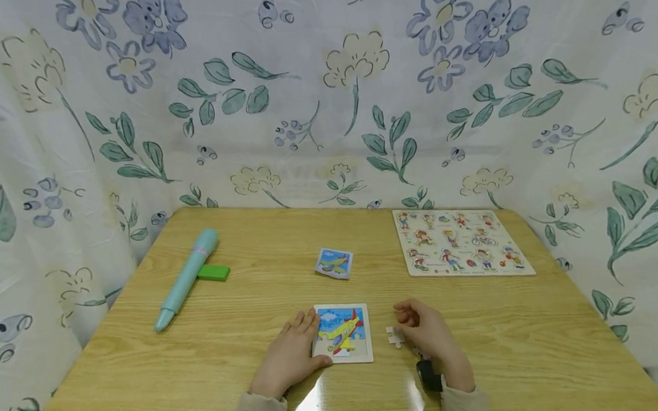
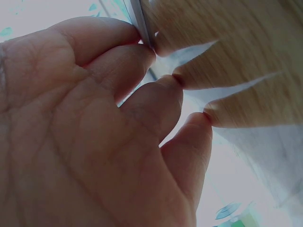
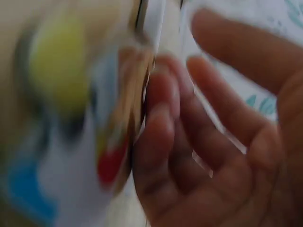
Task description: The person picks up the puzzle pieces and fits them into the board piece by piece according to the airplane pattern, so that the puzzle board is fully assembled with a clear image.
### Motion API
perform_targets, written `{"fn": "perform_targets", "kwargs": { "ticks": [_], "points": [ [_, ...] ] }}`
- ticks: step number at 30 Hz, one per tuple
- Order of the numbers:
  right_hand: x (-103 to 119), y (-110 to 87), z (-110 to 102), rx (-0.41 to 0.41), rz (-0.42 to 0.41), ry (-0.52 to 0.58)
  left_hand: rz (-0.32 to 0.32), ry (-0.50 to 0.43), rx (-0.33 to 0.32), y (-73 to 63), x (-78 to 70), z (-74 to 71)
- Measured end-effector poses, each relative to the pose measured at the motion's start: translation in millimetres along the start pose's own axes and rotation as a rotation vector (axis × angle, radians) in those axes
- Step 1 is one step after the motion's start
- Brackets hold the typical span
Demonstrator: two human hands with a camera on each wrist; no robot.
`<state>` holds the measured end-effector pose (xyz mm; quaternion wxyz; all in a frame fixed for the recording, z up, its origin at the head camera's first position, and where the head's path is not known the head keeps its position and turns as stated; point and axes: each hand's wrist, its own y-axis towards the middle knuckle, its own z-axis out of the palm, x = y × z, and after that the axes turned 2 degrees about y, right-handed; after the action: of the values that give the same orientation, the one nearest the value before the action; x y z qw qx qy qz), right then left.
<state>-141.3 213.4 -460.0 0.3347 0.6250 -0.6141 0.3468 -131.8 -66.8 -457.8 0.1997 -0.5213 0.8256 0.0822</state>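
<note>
A small square jigsaw puzzle (image 1: pixel 342 311) with a yellow and red airplane and a pale border lies in the middle front of the table. My left hand (image 1: pixel 292 354) rests at its left side, fingers fairly straight along the edge and thumb at the lower left corner. To the right of the puzzle, my right hand (image 1: pixel 425 331) bends its fingers down at the table, beside a loose jigsaw piece (image 1: pixel 393 336). In the right wrist view its fingertips come close together near blurred coloured shapes (image 3: pixel 59 66); I cannot tell whether they pinch anything.
Behind the puzzle lies a small airplane picture card (image 1: pixel 334 263). A board with sports figures (image 1: pixel 465 242) lies at the back right. To the left are a teal pen-shaped object (image 1: pixel 185 281) and a green block (image 1: pixel 214 273). A flowered cloth (image 1: pixel 325 137) hangs behind the table.
</note>
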Motion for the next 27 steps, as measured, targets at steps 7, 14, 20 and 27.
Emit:
{"fn": "perform_targets", "kwargs": {
  "ticks": [7, 14, 20, 27],
  "points": [
    [-6.2, -1.8, -11.5, 0.215, -0.074, -0.013, -0.007, -0.014, -0.003, -0.7, -1.0, -0.7],
    [-6.9, -3.9, -11.2, 0.208, -0.101, -0.038, 0.001, -0.016, -0.007, -1.1, -2.4, -0.4],
    [-1.5, -6.0, -3.4, 0.069, 0.062, -0.015, 0.006, -0.006, -0.011, -1.1, -2.2, 0.1],
    [0.9, -3.5, 0.2, -0.056, 0.067, -0.032, 0.0, -0.009, -0.007, -1.4, -1.8, 0.1]
  ]
}}
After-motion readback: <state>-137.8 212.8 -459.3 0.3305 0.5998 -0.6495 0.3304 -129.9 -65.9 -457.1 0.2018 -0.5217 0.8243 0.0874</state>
